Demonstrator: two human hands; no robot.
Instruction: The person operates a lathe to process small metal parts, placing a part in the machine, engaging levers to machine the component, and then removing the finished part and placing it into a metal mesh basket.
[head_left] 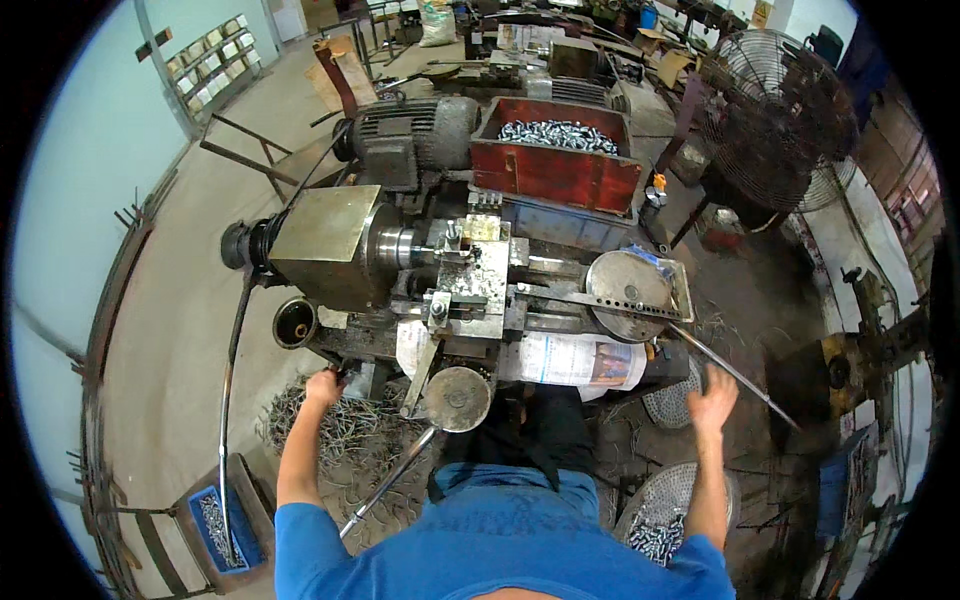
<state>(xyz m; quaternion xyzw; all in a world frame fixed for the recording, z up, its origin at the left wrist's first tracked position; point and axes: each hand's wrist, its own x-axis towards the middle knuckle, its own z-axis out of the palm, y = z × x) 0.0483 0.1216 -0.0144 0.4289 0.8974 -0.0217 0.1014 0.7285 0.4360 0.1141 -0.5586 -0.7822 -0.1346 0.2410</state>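
Observation:
A small lathe (pixel 340 240) stands in front of me, its chuck (pixel 392 247) at the left of the tool slide (pixel 475 270). My left hand (pixel 325 387) is closed at the machine's lower left edge, by a dark part that I cannot make out. Below it lies a heap of metal shavings (pixel 325 430). My right hand (pixel 712 402) is open, close to a long steel lever (pixel 735 375) that runs from the round plate (pixel 628 290) at the lathe's right end. Between my arms, another lever (pixel 390 480) slopes down from a smaller round disc (pixel 457 399).
Behind the lathe, a red box (pixel 555 175) holds many small shiny metal parts, beside a motor (pixel 420 130). A large fan (pixel 780 120) stands at the right. A blue tray (pixel 245 560) and a round basket (pixel 725 490) hold more parts. Newspaper (pixel 570 360) covers the front edge.

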